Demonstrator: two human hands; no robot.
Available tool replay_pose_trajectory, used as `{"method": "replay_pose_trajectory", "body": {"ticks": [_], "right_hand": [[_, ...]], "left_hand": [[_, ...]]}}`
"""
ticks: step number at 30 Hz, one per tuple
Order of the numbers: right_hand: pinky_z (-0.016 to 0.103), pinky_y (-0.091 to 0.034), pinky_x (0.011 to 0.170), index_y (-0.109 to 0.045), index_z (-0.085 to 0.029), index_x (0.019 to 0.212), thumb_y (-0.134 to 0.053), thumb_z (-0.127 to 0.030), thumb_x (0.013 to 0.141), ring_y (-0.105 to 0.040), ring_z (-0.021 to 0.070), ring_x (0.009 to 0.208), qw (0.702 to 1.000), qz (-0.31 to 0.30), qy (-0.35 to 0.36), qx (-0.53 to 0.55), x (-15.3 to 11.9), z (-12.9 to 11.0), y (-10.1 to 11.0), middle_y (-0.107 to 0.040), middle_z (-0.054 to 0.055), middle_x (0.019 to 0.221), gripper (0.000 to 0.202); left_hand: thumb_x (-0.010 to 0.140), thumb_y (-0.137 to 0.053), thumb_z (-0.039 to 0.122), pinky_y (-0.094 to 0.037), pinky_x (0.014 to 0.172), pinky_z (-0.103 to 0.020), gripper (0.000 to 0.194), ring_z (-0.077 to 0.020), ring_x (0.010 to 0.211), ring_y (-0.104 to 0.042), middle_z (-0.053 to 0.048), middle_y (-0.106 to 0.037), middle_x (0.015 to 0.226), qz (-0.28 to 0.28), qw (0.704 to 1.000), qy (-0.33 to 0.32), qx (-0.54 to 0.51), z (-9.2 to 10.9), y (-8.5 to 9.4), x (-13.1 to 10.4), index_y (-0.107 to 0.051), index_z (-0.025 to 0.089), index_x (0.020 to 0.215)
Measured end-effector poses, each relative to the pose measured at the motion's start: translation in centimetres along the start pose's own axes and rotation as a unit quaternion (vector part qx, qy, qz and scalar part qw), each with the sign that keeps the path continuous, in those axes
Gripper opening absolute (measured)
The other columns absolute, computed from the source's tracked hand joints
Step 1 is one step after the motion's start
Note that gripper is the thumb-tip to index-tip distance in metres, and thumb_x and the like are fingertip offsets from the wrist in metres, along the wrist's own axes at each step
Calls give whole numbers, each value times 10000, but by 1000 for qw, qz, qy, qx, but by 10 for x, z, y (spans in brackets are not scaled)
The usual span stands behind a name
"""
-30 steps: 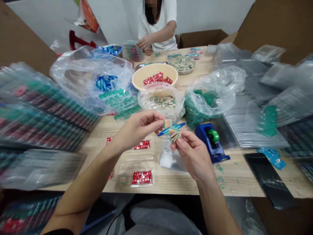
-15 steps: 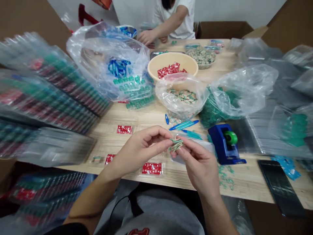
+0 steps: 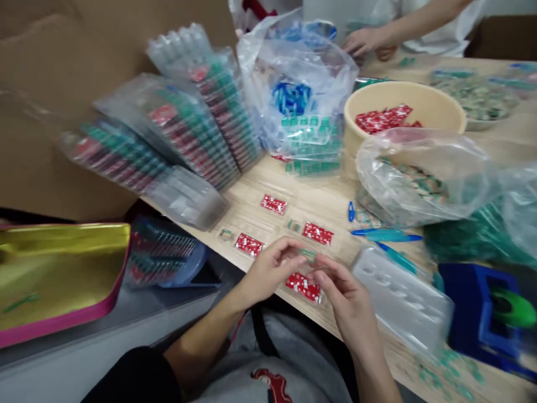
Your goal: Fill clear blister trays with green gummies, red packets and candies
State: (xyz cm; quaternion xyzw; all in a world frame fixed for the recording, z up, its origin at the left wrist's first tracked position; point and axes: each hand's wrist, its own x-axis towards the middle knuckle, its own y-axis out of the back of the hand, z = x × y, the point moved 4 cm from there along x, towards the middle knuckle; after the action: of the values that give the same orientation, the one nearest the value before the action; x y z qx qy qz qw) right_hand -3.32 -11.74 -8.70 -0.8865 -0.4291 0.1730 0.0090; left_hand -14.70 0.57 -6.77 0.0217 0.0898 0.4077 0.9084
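Observation:
Small green-and-cream pieces (image 3: 308, 254), blurred, sit between the fingertips of both hands, above the table's front edge. My left hand (image 3: 272, 271) pinches them from the left with thumb and forefinger. From the other side, the fingers of my right hand (image 3: 346, 291) close on them. Right under the hands lies a red patterned packet (image 3: 302, 286), partly covered by my fingers. Beyond it are another red packet (image 3: 318, 233) and a similar green-and-cream piece (image 3: 293, 225), both in a clear plastic tray. More red packets (image 3: 249, 244) rest in trays to the left.
Stacks of filled clear trays (image 3: 188, 134) lean at the left. A cream bowl (image 3: 405, 92) of red packets and a clear bag (image 3: 423, 207) of small pieces stand behind. At right are a white tray (image 3: 403, 296) and blue tape dispenser (image 3: 465, 313). Another person's hand (image 3: 363, 42) works opposite.
The view has swung left and down, bringing a gold-lined box into sight at the left. My hands remain together around the small pieces, now over the red packets.

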Motion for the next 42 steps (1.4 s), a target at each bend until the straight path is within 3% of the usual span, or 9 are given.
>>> {"method": "replay_pose_trajectory", "body": {"ticks": [4, 8, 13, 22, 31, 34, 36, 39, 42], "right_hand": [[325, -571, 755, -719, -245, 1075, -773, -547, 707, -696, 184, 822, 999, -5, -26, -48, 9, 18, -8, -748, 67, 994, 479], [343, -564, 773, -685, -237, 1127, -736, -584, 729, -688, 182, 813, 997, -12, -26, -77, 13, 24, -9, -726, 78, 1022, 531], [397, -553, 844, -648, -224, 1182, -683, -580, 786, -692, 212, 887, 993, -9, -31, -110, 10, 33, -4, -697, 100, 1080, 534], [470, -512, 939, -654, -219, 1168, -630, -491, 851, -673, 237, 949, 984, -35, -23, -172, 9, 36, -8, -679, 119, 1119, 418], [449, -559, 865, -622, -212, 1199, -631, -505, 853, -690, 257, 955, 976, -56, -7, -211, 13, 36, 6, -689, 140, 1147, 453], [523, -470, 1007, -583, -211, 1288, -550, -441, 931, -636, 287, 1114, 955, -14, 108, -276, 26, 7, -18, -650, 154, 1248, 426], [552, -344, 1129, -459, -237, 1433, -452, -382, 987, -497, 288, 1330, 923, -45, 245, -293, 25, -10, -66, -538, 145, 1430, 469], [515, -208, 1220, -385, -256, 1494, -493, -422, 960, -355, 263, 1453, 802, -323, 401, -304, -3, 3, -165, -453, 88, 1531, 569], [548, -210, 1215, -498, -196, 1426, -638, -332, 888, -315, 321, 1470, 714, -469, 320, -410, -33, 51, -224, -361, 123, 1577, 572]], "left_hand": [[848, -596, 364, -505, 646, -231, 243, -112, 651, -599, -2, -650, 779, 209, 972, 58, 91, -28, 87, 27, -620, 147, 955], [928, -565, 260, -523, 666, -246, 172, -113, 685, -609, -16, -646, 817, 238, 947, 116, 181, -41, 135, 85, -623, 111, 992], [940, -608, 335, -561, 842, -389, 257, -188, 953, -647, -71, -652, 1075, 197, 915, 174, 305, -51, 126, 132, -625, 124, 1084], [892, -467, 101, -311, 1066, -515, 251, -390, 1261, -479, -241, -636, 1192, 240, 856, 169, 424, -42, 99, 118, -689, 85, 1009], [920, -365, 59, -326, 1076, -459, 338, -330, 1289, -464, -258, -541, 1304, 326, 886, 129, 303, -39, 92, 120, -571, 40, 1187], [974, -436, 200, -403, 1050, -373, 298, -247, 1265, -518, -170, -559, 1334, 327, 914, 77, 226, -27, 84, 91, -567, 126, 1231], [1020, -369, 343, -465, 999, -347, 345, -202, 1220, -571, -110, -615, 1290, 318, 934, 53, 155, -16, 79, 45, -558, 205, 1273], [966, -223, 661, -526, 945, -399, 617, -238, 1243, -578, -97, -695, 1158, 302, 950, 75, -25, -9, 93, -56, -653, 258, 1151], [871, -42, 788, -468, 1070, -447, 891, -281, 1327, -508, -139, -628, 1291, 406, 907, 105, -36, -15, 144, -162, -635, 190, 1161]]}}
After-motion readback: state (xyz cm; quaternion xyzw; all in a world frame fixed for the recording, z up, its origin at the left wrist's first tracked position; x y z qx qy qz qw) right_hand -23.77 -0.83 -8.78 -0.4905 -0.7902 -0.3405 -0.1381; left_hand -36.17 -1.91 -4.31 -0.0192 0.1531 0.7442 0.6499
